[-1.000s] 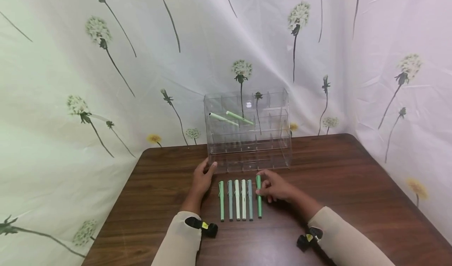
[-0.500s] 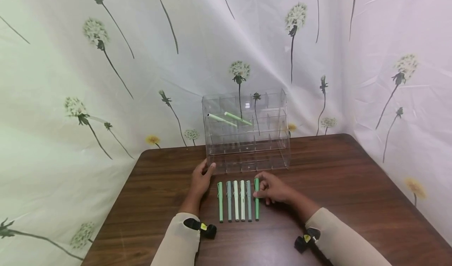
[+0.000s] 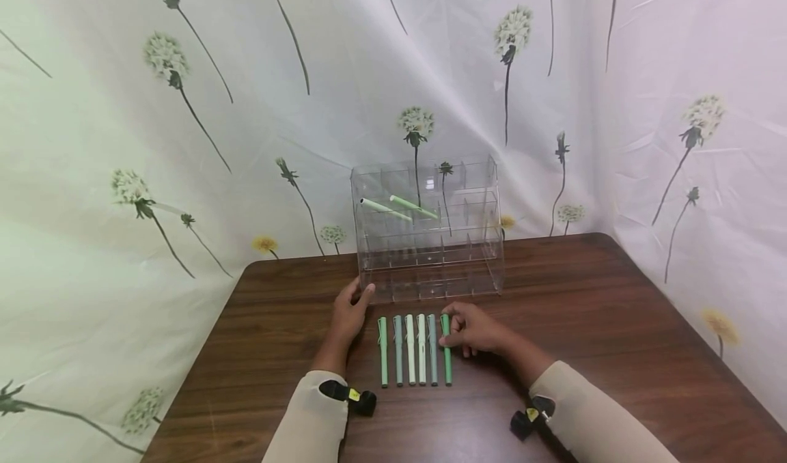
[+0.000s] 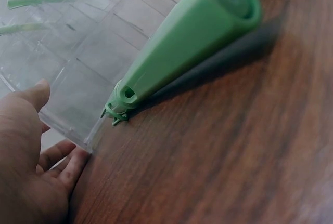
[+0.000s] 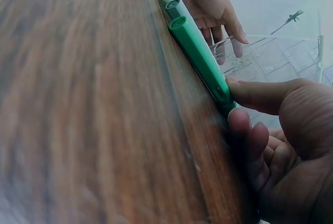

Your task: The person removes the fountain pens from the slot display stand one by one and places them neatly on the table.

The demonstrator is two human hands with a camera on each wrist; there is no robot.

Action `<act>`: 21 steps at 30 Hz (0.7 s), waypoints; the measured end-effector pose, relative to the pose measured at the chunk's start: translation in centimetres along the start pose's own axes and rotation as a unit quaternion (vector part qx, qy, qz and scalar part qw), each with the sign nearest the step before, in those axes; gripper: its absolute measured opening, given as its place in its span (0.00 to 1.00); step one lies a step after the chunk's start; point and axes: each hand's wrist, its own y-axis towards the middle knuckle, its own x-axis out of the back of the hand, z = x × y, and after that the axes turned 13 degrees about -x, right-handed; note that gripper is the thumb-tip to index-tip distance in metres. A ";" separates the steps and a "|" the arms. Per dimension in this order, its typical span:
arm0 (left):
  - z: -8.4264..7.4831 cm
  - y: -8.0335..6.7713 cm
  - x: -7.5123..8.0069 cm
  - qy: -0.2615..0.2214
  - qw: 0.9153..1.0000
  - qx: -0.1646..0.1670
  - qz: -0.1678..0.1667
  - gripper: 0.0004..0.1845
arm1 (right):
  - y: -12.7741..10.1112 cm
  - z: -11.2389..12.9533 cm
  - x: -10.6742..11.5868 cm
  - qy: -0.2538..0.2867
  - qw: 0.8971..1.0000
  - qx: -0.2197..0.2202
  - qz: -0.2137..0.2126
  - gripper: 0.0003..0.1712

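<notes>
My right hand [image 3: 476,330] pinches the clip end of a dark green pen [image 3: 447,364] between thumb and fingers; the pen lies on the table. Left of it, several more pens lie side by side: a grey-blue pen [image 3: 433,354], two whitish ones, another grey-blue and a light green pen [image 3: 384,354]. My left hand [image 3: 349,316] holds the near left lower corner of a clear tiered organizer [image 4: 73,89], thumb at its front and fingers round its side. In the right wrist view the dark green pen [image 5: 197,52] shows at the end of the row, thumb against its far end.
Inside the organizer, a whitish pen [image 3: 384,209] and a light green pen [image 3: 413,206] lie slanted on an upper tier. A dandelion-print curtain [image 3: 246,121] hangs behind the brown wooden table [image 3: 572,313]. Cameras are strapped to both wrists.
My right hand has drawn the dark green pen slightly left and toward me, so its lower end is about level with the row. My left hand keeps its place on the organizer.
</notes>
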 end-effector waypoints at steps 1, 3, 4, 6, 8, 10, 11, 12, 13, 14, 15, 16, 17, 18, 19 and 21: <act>0.0 0.0 0.0 -0.001 1.000 0.002 0.000 0.36 | 0.0 0.0 0.0 -0.002 1.000 0.000 0.000 0.41; 0.0 0.0 0.0 -0.003 1.000 0.002 0.001 0.36 | 0.0 0.0 0.0 -0.007 1.000 0.001 -0.001 0.42; 0.0 0.0 0.0 -0.001 1.000 0.000 0.001 0.36 | 0.0 0.0 0.0 -0.009 1.000 0.001 -0.002 0.42; 0.0 0.0 0.0 0.000 1.000 0.001 0.001 0.36 | 0.0 0.0 0.0 -0.012 1.000 0.000 -0.003 0.42; 0.0 0.0 0.0 0.002 1.000 0.003 0.001 0.36 | -0.1 0.1 0.0 -0.015 1.000 -0.001 -0.003 0.42; 0.0 0.0 0.0 0.006 1.000 0.004 0.001 0.36 | -0.1 0.2 0.0 -0.016 1.000 -0.003 -0.003 0.42; 0.0 0.0 -0.1 0.005 1.000 0.006 0.001 0.36 | -0.2 0.3 0.0 -0.016 1.000 -0.003 -0.003 0.42; 0.1 0.0 -0.1 0.006 1.000 0.005 0.001 0.37 | -0.2 0.4 0.0 -0.016 1.000 -0.002 -0.003 0.43; 0.1 0.0 -0.1 0.007 1.000 0.004 0.002 0.37 | -0.3 0.4 0.0 -0.016 1.000 -0.002 -0.003 0.43; 0.1 0.0 -0.1 0.006 1.000 0.003 0.002 0.37 | -0.3 0.5 0.0 -0.014 1.000 -0.002 -0.004 0.43; 0.1 0.0 -0.1 0.005 1.000 0.003 0.002 0.37 | -0.4 0.5 0.0 -0.013 1.000 -0.002 -0.004 0.43; 0.2 0.0 -0.1 0.004 1.000 0.001 0.002 0.37 | -0.4 0.5 0.0 -0.012 1.000 -0.002 -0.003 0.43; 0.2 0.1 -0.1 0.002 1.000 0.000 0.002 0.38 | -0.4 0.5 0.0 -0.011 1.000 -0.002 -0.004 0.43; 0.3 0.1 -0.1 0.001 1.000 -0.001 0.003 0.38 | -0.4 0.4 0.0 -0.010 1.000 -0.001 -0.004 0.43; 0.3 0.1 -0.1 -0.001 1.000 0.000 0.002 0.38 | -0.4 0.4 0.0 -0.009 1.000 -0.001 -0.004 0.43; 0.4 0.2 -0.1 -0.002 1.000 -0.001 0.002 0.37 | -0.4 0.2 0.1 -0.006 1.000 -0.002 -0.004 0.44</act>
